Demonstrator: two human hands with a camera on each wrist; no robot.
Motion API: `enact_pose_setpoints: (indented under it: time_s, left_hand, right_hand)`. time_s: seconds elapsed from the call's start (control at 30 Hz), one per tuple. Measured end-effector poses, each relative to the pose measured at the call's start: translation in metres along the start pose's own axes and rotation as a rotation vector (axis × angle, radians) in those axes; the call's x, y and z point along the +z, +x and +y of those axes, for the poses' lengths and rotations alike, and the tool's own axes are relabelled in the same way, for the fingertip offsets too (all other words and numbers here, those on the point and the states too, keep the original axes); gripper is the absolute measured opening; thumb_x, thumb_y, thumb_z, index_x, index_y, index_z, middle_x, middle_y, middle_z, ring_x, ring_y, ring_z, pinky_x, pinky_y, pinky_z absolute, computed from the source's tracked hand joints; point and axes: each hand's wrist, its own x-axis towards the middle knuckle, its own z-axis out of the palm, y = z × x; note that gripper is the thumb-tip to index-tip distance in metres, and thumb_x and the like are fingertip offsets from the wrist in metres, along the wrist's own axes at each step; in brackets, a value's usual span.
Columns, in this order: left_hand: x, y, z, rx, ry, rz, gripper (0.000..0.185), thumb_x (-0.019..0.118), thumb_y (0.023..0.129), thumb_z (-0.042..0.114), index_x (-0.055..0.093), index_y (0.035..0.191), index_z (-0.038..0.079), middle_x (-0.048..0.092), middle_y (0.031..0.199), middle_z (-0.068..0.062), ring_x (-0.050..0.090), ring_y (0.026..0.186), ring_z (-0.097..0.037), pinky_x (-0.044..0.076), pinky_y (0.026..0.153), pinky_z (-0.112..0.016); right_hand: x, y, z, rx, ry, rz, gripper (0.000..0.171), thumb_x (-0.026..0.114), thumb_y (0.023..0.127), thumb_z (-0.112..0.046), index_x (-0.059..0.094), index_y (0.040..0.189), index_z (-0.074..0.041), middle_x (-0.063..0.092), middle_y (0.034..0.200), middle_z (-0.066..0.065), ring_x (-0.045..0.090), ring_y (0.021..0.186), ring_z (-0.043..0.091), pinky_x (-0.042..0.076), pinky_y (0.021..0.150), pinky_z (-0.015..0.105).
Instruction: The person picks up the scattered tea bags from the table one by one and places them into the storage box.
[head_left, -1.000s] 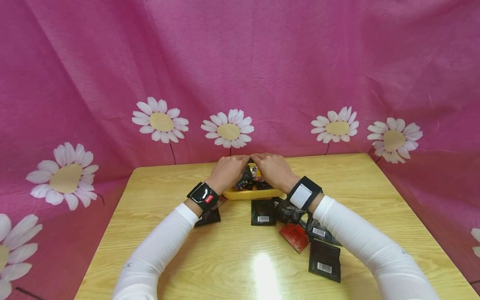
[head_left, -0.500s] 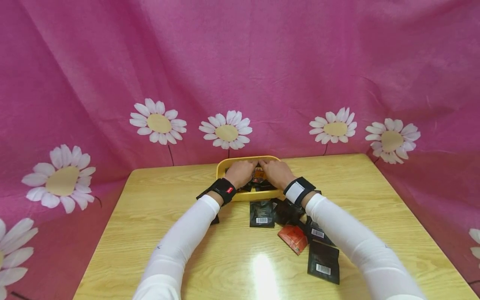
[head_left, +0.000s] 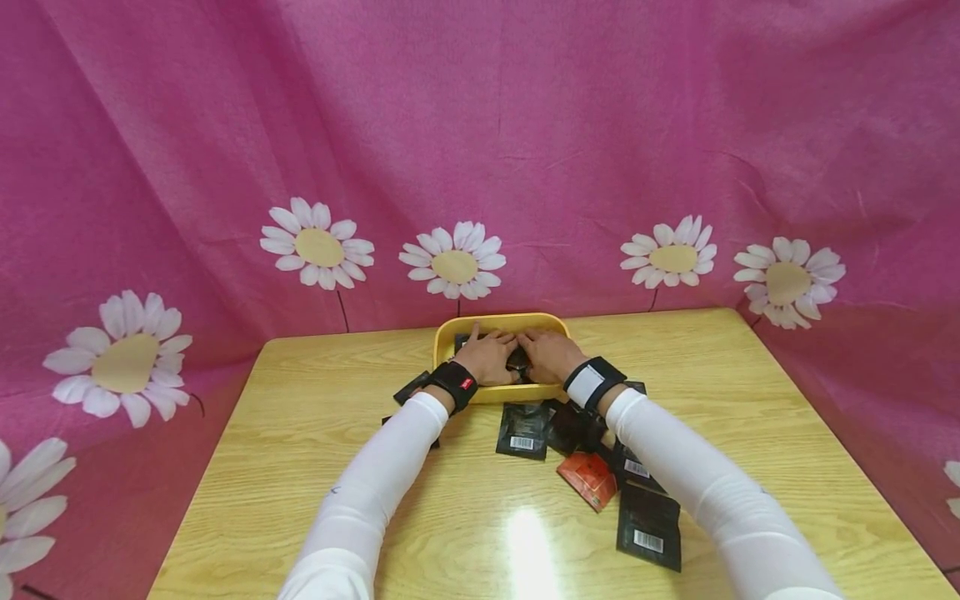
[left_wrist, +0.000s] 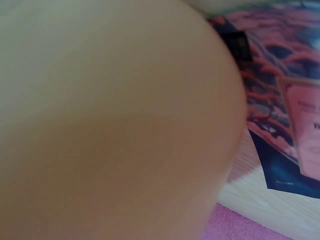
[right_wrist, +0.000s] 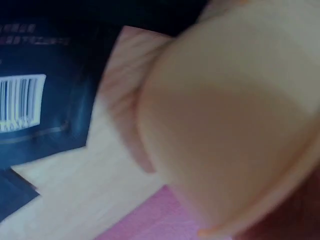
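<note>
A yellow tray [head_left: 501, 393] stands near the back edge of the wooden table, holding dark packets. My left hand [head_left: 487, 358] reaches into its left half, palm down with the fingers spread. Opposite it, my right hand [head_left: 551, 356] reaches over the right half with its fingers extended toward the left hand. A dark packet [head_left: 517, 360] shows between the two hands, close to the fingertips. Both hands hide much of the tray's contents. A pink-and-blue printed packet [left_wrist: 270, 110] appears beside blurred skin in the left wrist view.
In front of the tray lie a black packet with a barcode [head_left: 522, 431], a red packet [head_left: 588, 480] and another black packet [head_left: 648, 527]. More dark packets [head_left: 412, 387] sit left of the tray, partly under the left arm. A pink flowered cloth [head_left: 555, 167] hangs behind the table.
Both hands have come down from the tray's far edge into it, the left moving right and nearer. Colourful packets seen between them earlier are now covered, and a dark one shows there.
</note>
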Motion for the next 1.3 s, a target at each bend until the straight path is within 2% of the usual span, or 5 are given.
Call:
enact_pose_setpoints:
  time_s: [0.3,0.5,0.9,1.1,1.3]
  left_hand:
    - [-0.011,-0.013,-0.002,-0.003,-0.07,0.038,0.084,0.059,0.087,0.061,0.028,0.156,0.027,0.025,0.164,0.001,0.022,0.152,-0.027,0.011,0.12,-0.062]
    - [-0.031,-0.041,-0.009,-0.011,-0.107,0.156,0.088,0.061,0.085,0.064,0.025,0.157,0.029,0.018,0.165,-0.004,0.017,0.152,-0.036,0.016,0.116,-0.067]
    - [-0.037,-0.146,-0.029,-0.003,-0.112,0.351,0.095,0.061,0.082,0.069,0.017,0.158,0.032,0.014,0.166,-0.008,0.011,0.152,-0.042,0.017,0.113,-0.072]
    - [-0.027,-0.197,-0.046,-0.081,-0.131,0.356,0.102,0.065,0.078,0.069,0.014,0.158,0.032,0.011,0.167,-0.009,0.004,0.152,-0.043,0.01,0.113,-0.074]
    - [-0.005,-0.232,-0.058,-0.15,-0.141,0.329,0.109,0.069,0.075,0.069,0.015,0.159,0.027,0.008,0.166,-0.013,0.007,0.151,-0.046,0.012,0.112,-0.074]
  right_hand:
    - [-0.012,-0.002,0.0,0.04,0.074,-0.053,0.09,0.073,0.083,-0.04,0.028,0.156,-0.011,0.03,0.158,0.023,0.032,0.144,0.045,0.029,0.118,0.052]
    - [-0.017,-0.009,-0.003,0.062,0.127,0.093,0.108,0.075,0.077,-0.055,0.012,0.159,-0.025,0.004,0.166,0.017,0.012,0.148,0.052,0.022,0.116,0.065]
    - [-0.048,-0.034,-0.054,-0.077,0.138,0.234,0.108,0.068,0.077,-0.067,0.01,0.159,-0.03,0.002,0.167,0.014,0.008,0.15,0.048,0.02,0.114,0.069]
    - [-0.053,-0.038,-0.092,-0.19,0.182,0.232,0.108,0.065,0.078,-0.071,0.005,0.159,-0.032,-0.004,0.167,0.009,0.002,0.152,0.043,0.017,0.116,0.067]
    - [-0.046,-0.039,-0.127,-0.302,0.203,0.174,0.112,0.064,0.077,-0.073,0.001,0.159,-0.031,-0.016,0.166,0.005,-0.006,0.154,0.033,0.016,0.12,0.059]
